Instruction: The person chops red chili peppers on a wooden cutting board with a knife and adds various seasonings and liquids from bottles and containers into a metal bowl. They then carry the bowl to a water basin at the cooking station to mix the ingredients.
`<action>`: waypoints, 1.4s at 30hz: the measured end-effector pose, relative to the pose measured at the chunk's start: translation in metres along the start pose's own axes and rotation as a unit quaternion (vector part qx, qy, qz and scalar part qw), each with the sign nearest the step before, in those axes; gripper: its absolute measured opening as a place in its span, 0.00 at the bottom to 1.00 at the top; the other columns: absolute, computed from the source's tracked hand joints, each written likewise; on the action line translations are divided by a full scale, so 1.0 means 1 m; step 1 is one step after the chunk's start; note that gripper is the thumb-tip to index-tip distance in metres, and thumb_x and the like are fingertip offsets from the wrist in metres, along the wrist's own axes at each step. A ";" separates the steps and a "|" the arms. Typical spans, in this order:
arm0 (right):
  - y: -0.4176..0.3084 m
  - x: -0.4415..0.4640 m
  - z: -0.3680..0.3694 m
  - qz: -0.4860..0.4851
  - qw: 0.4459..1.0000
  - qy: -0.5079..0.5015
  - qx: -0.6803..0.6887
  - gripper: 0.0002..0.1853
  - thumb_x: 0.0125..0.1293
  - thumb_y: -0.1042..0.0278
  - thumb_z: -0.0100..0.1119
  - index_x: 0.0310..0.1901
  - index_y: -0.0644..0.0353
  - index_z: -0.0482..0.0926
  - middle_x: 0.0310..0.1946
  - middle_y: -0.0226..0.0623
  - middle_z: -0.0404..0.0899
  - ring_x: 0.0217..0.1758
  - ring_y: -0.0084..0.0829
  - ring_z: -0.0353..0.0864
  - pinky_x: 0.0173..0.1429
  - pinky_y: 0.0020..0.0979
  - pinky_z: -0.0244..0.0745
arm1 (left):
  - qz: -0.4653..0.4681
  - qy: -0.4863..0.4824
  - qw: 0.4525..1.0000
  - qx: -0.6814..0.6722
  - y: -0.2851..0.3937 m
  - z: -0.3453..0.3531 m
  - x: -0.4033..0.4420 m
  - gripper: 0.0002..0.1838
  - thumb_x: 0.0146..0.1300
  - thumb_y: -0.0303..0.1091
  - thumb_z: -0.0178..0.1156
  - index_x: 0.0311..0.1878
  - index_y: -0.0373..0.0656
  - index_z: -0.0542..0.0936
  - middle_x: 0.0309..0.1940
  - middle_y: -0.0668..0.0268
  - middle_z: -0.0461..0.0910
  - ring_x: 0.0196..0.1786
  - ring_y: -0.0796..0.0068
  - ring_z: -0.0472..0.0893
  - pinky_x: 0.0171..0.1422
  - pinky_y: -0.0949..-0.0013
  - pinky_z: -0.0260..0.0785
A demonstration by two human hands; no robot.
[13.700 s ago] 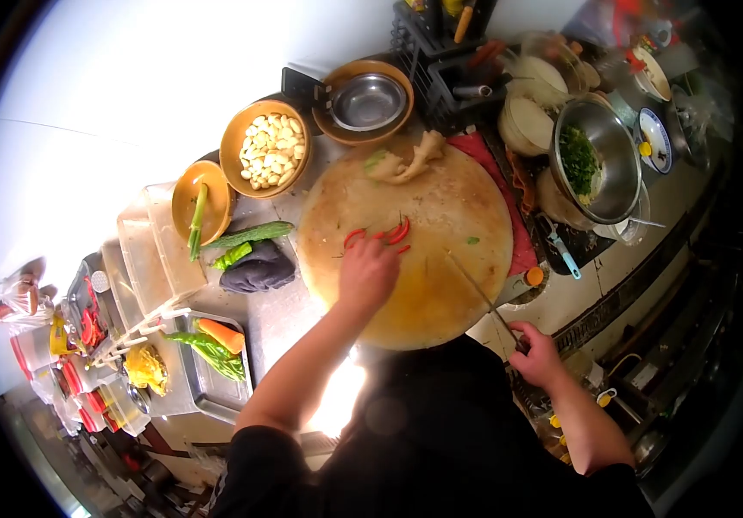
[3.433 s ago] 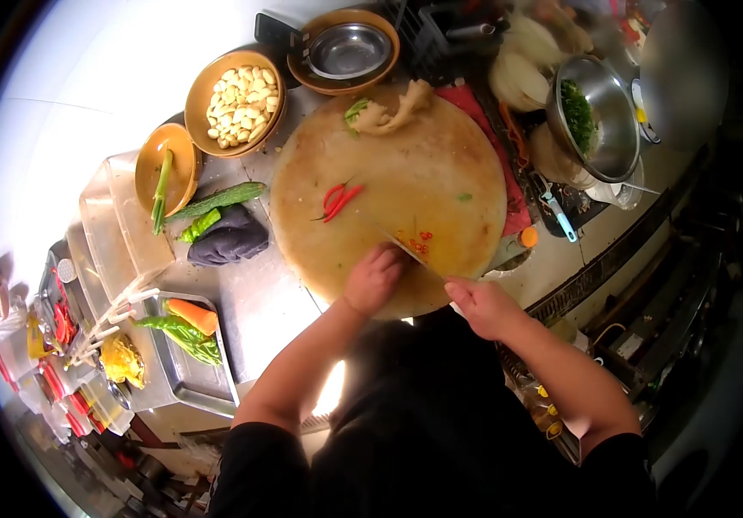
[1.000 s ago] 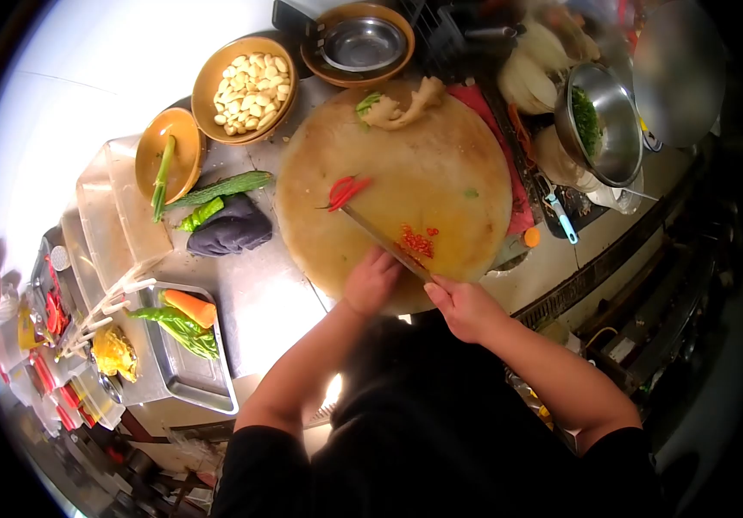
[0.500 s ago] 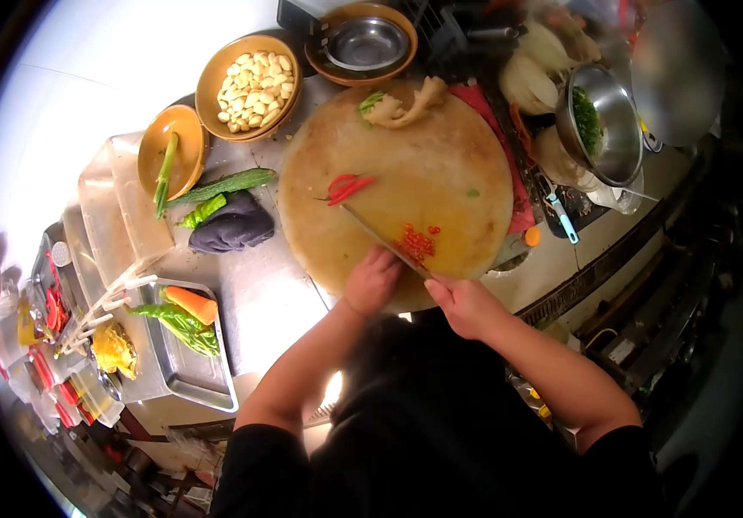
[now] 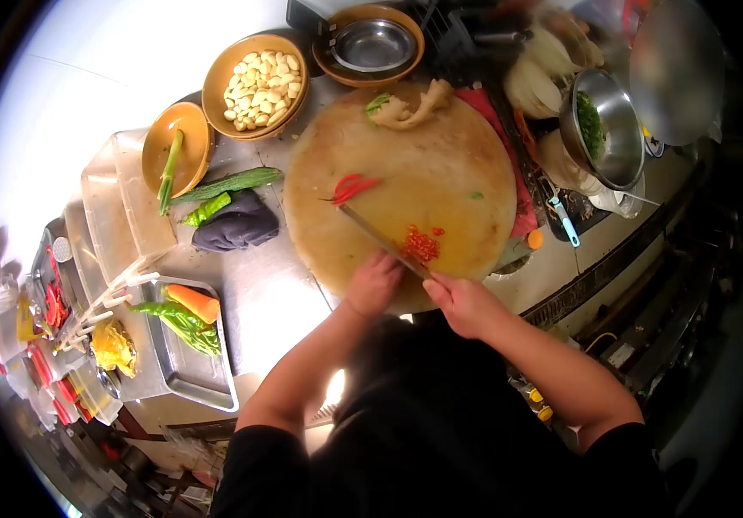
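My right hand [image 5: 466,306] is wrapped round the handle of a kitchen knife [image 5: 373,231], whose blade points up and left across the round chopping board [image 5: 320,147]. My left hand [image 5: 376,281] is closed right beside the blade, on the near side. Its fingertips are bent against the board, and what they hold is hidden. A small pile of chopped red chili [image 5: 421,245] lies just beyond the blade. Whole red chilies [image 5: 352,188] rest farther up the board, near the knife's tip. A piece of ginger [image 5: 415,110] sits at the board's far edge.
Left of the board are a dark cloth [image 5: 238,223], a long green gourd [image 5: 229,184] and a metal tray [image 5: 195,380] with a carrot and green peppers. Behind stands a bowl of pale beans [image 5: 264,91]. At right are a steel bowl [image 5: 626,129] and a blue-handled peeler [image 5: 566,220].
The view has shifted a little, so everything sits slightly farther right. Both hands and the knife keep nearly the same position over the board, and the chopped chili lies in much the same place.
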State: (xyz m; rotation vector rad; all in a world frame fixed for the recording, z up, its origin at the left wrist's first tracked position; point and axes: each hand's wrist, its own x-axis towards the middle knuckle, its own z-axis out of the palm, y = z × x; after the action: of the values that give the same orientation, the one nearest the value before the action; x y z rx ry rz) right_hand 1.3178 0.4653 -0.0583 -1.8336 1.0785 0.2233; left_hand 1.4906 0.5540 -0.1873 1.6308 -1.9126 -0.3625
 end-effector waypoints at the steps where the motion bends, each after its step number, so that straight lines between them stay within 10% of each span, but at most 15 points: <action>1: -0.002 0.002 -0.003 0.000 1.000 0.001 0.002 0.23 0.73 0.49 0.45 0.49 0.63 0.78 0.38 0.56 0.81 0.44 0.57 0.79 0.49 0.44 0.75 | -0.002 -0.010 1.000 0.001 0.001 0.001 -0.003 0.15 0.49 0.28 0.56 0.41 0.40 0.82 0.48 0.60 0.78 0.55 0.60 0.76 0.53 0.66 0.75; 42: -0.002 0.000 0.001 -0.005 1.000 -0.011 0.014 0.26 0.73 0.46 0.44 0.49 0.64 0.79 0.39 0.57 0.80 0.46 0.56 0.79 0.51 0.46 0.74 | 0.004 0.029 0.999 0.018 0.000 0.000 -0.005 0.15 0.46 0.26 0.57 0.40 0.38 0.81 0.44 0.57 0.78 0.49 0.59 0.77 0.54 0.65 0.73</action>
State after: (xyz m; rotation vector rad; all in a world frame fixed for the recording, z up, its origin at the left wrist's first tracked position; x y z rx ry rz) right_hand 1.3203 0.4665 -0.0578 -1.8076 1.0529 0.2220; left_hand 1.4915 0.5585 -0.1884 1.6384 -1.8916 -0.2768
